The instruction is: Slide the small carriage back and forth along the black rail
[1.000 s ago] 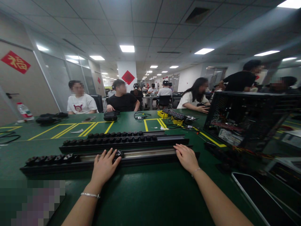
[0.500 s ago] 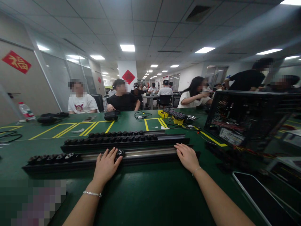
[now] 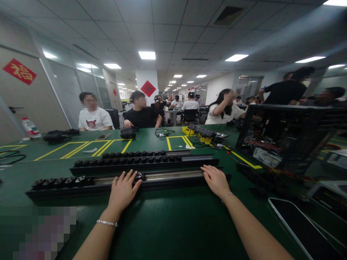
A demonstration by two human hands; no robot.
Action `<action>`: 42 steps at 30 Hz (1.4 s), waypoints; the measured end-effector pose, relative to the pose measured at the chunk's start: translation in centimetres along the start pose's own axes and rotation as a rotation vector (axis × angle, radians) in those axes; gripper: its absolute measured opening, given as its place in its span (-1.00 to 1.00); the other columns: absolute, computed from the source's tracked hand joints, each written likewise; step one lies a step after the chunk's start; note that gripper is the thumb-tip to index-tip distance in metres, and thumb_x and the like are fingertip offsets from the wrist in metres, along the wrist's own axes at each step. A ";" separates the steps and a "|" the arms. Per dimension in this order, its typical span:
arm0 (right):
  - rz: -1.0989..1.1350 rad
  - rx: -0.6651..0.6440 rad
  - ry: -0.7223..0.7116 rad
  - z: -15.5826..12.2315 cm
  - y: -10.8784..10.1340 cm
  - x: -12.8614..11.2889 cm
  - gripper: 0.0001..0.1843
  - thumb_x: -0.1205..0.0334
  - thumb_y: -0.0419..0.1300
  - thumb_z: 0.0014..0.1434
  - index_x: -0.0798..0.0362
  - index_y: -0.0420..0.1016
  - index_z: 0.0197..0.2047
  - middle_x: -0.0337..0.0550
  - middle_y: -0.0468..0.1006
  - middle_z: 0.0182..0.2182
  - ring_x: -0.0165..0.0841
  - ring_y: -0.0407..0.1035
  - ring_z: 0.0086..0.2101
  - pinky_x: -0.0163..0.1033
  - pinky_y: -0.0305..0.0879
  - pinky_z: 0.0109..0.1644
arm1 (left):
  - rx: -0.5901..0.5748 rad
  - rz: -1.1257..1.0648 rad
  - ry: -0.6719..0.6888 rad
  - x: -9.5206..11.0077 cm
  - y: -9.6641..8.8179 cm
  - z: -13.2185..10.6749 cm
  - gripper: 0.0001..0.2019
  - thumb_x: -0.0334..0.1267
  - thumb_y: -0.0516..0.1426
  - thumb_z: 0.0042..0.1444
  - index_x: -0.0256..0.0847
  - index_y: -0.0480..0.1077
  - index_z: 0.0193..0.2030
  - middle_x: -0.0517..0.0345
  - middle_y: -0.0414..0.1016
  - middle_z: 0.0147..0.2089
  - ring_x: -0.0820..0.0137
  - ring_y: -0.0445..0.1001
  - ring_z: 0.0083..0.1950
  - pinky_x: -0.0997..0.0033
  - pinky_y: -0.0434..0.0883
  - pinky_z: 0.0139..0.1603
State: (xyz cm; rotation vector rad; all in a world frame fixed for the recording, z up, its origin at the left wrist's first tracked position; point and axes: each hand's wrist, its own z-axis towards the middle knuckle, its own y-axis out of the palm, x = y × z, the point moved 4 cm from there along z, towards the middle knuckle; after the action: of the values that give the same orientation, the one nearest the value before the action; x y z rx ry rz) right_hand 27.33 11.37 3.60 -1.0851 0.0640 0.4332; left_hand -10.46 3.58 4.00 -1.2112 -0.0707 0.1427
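Observation:
My left hand [image 3: 123,189] lies over the nearest long black track [image 3: 173,184], fingers stretched and a little apart. Beside its index finger and thumb sits one small black block [image 3: 139,176] on the track's metal strip; the hand partly hides it. My right hand [image 3: 216,180] rests flat near the right end of the same track, its fingers extended and holding nothing. Several similar black blocks [image 3: 58,182] stand in a row at the track's left end. Behind it, parallel, is a second black track [image 3: 200,161] with a longer row of such blocks.
An opened computer case [image 3: 282,133] stands at the right, with cables trailing from it. A phone-like slab [image 3: 300,224] lies at the lower right. Farther back are a power strip [image 3: 202,130], a black pouch [image 3: 128,133] and a bottle [image 3: 30,127]. Several people sit beyond the table.
Both my hands keep nearly the same place on the track. Across the table, a person at the right has raised a hand to the head.

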 end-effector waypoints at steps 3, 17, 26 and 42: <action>0.000 -0.002 0.008 0.0 -0.1 -0.1 -0.59 0.15 -0.12 0.23 -0.10 0.46 0.01 -0.25 0.43 0.07 -0.28 0.21 0.11 -0.04 0.10 0.15 | -0.008 -0.005 -0.005 0.0 0.0 0.0 -0.46 0.06 -0.16 0.19 -0.10 0.20 0.23 0.14 0.17 0.31 0.09 0.07 0.33 -0.08 0.06 0.25; 0.007 0.002 0.008 0.0 -0.2 -0.3 -0.59 0.16 -0.11 0.22 -0.11 0.47 0.01 -0.22 0.43 0.07 -0.29 0.21 0.11 -0.05 0.11 0.14 | 0.000 -0.034 0.028 0.0 0.3 0.0 -0.46 0.03 -0.19 0.20 -0.14 0.17 0.24 0.12 0.17 0.30 0.21 0.08 0.33 -0.09 0.03 0.27; 0.004 -0.010 0.014 -0.1 -0.4 -0.4 -0.58 0.15 -0.12 0.23 -0.10 0.46 0.02 -0.22 0.42 0.07 -0.27 0.21 0.11 -0.02 0.11 0.14 | 0.061 -0.056 0.068 0.6 0.4 0.0 -0.46 -0.02 -0.20 0.22 -0.27 0.23 0.20 -0.03 0.23 0.27 0.21 0.14 0.31 0.00 0.07 0.27; 0.003 0.009 -0.003 -0.1 -0.2 -0.3 -0.59 0.16 -0.10 0.23 -0.11 0.47 0.01 -0.22 0.44 0.06 -0.28 0.22 0.10 -0.04 0.12 0.14 | 0.053 -0.043 0.088 0.9 0.5 0.0 -0.46 0.02 -0.21 0.22 -0.19 0.25 0.20 0.02 0.21 0.28 0.20 0.14 0.31 0.04 0.08 0.27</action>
State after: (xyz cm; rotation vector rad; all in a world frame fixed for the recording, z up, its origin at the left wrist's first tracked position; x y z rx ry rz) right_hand 27.16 11.15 3.82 -1.0760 0.0644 0.4371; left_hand -9.56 3.87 3.54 -1.1605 -0.0160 0.0535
